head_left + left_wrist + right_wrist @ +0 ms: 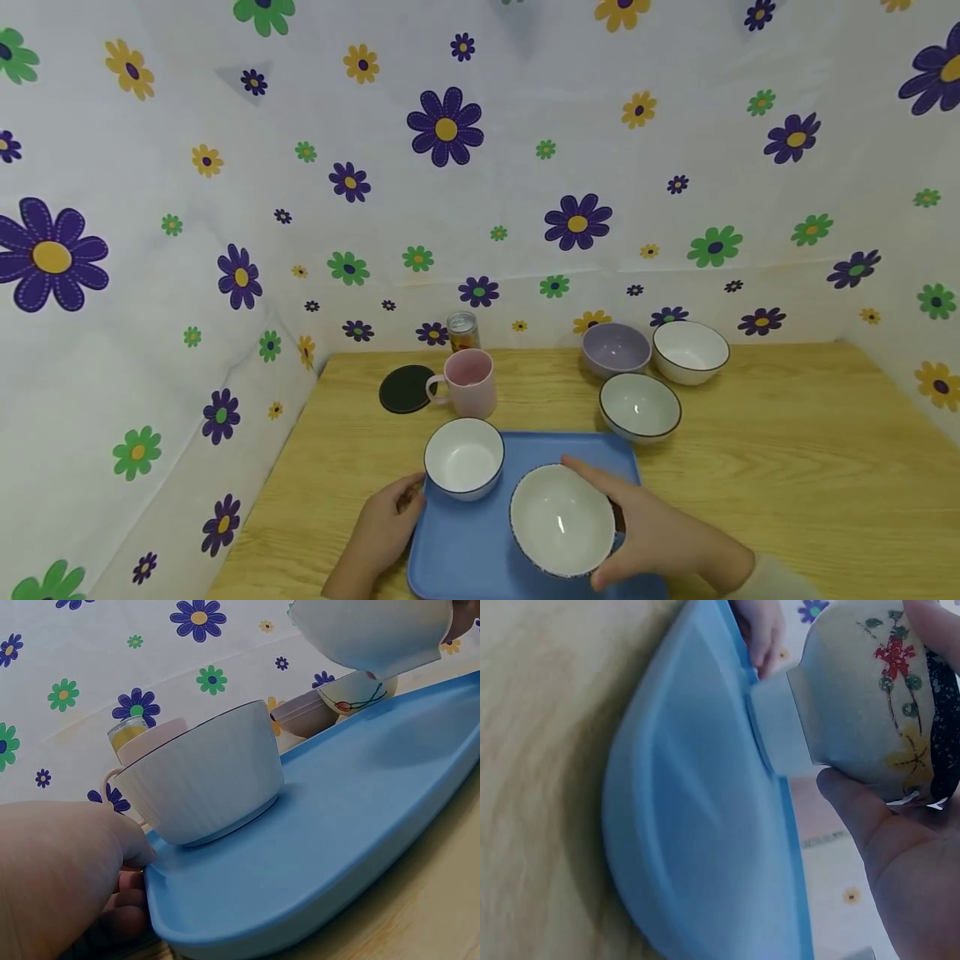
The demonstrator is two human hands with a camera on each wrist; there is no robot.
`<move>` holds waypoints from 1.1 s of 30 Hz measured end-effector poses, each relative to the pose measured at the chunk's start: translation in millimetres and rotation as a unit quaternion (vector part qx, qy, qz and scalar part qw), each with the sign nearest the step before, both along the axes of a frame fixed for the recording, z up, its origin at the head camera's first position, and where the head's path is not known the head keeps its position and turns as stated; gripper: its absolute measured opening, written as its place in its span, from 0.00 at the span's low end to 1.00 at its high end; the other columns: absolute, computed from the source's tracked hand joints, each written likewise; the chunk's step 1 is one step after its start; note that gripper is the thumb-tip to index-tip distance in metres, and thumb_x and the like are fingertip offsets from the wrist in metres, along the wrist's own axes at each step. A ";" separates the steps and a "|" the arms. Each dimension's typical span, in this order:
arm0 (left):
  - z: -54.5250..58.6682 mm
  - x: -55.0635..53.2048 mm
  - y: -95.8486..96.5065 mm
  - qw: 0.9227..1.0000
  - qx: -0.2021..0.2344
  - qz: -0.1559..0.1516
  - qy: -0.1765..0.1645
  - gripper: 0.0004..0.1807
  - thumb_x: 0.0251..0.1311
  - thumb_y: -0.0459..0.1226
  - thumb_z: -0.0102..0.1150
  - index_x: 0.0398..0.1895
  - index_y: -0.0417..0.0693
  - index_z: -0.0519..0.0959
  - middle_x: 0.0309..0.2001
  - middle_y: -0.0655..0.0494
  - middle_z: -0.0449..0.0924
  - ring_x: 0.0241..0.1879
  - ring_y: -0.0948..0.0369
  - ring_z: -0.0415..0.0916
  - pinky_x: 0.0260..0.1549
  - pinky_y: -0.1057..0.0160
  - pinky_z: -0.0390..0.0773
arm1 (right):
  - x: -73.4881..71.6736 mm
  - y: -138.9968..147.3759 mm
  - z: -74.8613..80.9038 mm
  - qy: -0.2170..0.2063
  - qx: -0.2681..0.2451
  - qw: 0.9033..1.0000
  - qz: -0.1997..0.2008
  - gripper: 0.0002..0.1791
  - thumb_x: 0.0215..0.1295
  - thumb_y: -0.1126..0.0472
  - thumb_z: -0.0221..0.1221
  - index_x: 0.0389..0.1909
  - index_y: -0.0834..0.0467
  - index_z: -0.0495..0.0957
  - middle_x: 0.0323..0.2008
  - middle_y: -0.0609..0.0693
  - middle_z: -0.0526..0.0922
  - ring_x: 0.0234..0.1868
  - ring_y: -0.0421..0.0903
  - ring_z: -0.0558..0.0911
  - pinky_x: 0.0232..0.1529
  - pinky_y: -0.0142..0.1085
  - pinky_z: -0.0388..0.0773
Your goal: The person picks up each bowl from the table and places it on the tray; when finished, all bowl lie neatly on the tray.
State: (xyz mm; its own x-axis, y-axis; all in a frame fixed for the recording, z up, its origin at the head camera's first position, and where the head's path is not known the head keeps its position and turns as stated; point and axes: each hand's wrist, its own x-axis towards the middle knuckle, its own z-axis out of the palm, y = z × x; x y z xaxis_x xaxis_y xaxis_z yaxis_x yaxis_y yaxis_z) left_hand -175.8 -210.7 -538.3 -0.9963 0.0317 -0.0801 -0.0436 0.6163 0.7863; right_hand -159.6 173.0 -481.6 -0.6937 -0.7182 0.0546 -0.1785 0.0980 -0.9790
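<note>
My right hand holds a flower-painted bowl, fingers and thumb spread around its side. The bowl hangs over the blue tray, its white inside facing up in the head view; a dark blue speckled part shows near my palm. My left hand grips the tray's left edge, thumb at the rim and fingers curled beside it in the left wrist view. Close to that hand, a white bowl with a thin dark rim stands in the tray's far left corner.
Behind the tray stand a pink mug, a can and a flat black disc. At back right are a purple bowl and two white bowls, one near the tray's corner, the other farther back. A flowered sheet hangs behind.
</note>
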 end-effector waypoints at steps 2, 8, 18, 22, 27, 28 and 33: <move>0.4 0.2 0.3 1.000 -0.001 0.003 -0.002 0.19 0.70 0.40 0.57 0.62 0.46 0.79 0.37 0.57 0.78 0.33 0.61 0.73 0.31 0.65 0.74 | 0.6 -6.4 -0.3 -0.003 0.007 1.000 0.005 0.65 0.52 0.56 0.78 0.80 0.61 0.42 0.75 0.62 0.55 0.68 0.45 0.69 0.57 0.37 0.76; 5.0 1.1 2.5 1.000 -0.005 0.003 0.008 0.19 0.70 0.40 0.58 0.61 0.46 0.80 0.37 0.57 0.78 0.33 0.62 0.72 0.31 0.65 0.74 | 5.5 -27.1 -4.2 0.008 -0.003 1.000 -0.001 0.65 0.49 0.60 0.79 0.80 0.63 0.43 0.72 0.62 0.59 0.66 0.46 0.71 0.56 0.35 0.77; 6.7 3.3 4.8 1.000 0.008 -0.002 0.004 0.19 0.70 0.39 0.58 0.61 0.45 0.79 0.36 0.57 0.78 0.32 0.62 0.72 0.30 0.67 0.74 | 15.5 -48.0 -5.8 0.040 0.034 0.998 -0.043 0.66 0.45 0.59 0.81 0.79 0.64 0.46 0.72 0.61 0.61 0.67 0.54 0.69 0.56 0.33 0.75; 8.4 3.2 5.2 1.000 0.005 0.000 0.007 0.19 0.70 0.39 0.58 0.61 0.44 0.79 0.36 0.57 0.78 0.32 0.62 0.72 0.30 0.66 0.73 | 18.0 -55.5 -5.0 0.057 0.059 0.995 -0.055 0.67 0.43 0.55 0.81 0.79 0.64 0.48 0.72 0.57 0.63 0.68 0.54 0.68 0.58 0.33 0.73; 8.2 3.5 5.4 1.000 0.004 0.003 0.008 0.18 0.69 0.38 0.58 0.60 0.45 0.80 0.35 0.58 0.78 0.32 0.62 0.72 0.31 0.66 0.73 | 20.3 -63.5 -1.8 0.052 0.089 0.993 -0.064 0.67 0.44 0.49 0.81 0.79 0.62 0.49 0.72 0.53 0.64 0.69 0.52 0.68 0.62 0.35 0.70; 7.8 3.6 5.2 1.000 0.004 0.003 0.008 0.18 0.69 0.38 0.58 0.60 0.45 0.80 0.35 0.58 0.78 0.32 0.62 0.72 0.32 0.66 0.73 | 20.8 -64.9 -1.2 0.054 0.096 0.992 -0.064 0.67 0.44 0.47 0.80 0.79 0.62 0.50 0.72 0.52 0.64 0.69 0.52 0.67 0.63 0.36 0.69; 3.6 4.0 3.8 1.000 -0.002 0.000 0.011 0.19 0.69 0.39 0.58 0.60 0.46 0.80 0.36 0.58 0.78 0.34 0.62 0.72 0.33 0.66 0.73 | 22.5 -71.8 -0.6 0.053 0.108 0.991 -0.065 0.67 0.44 0.45 0.80 0.79 0.62 0.49 0.73 0.52 0.64 0.70 0.53 0.66 0.67 0.40 0.65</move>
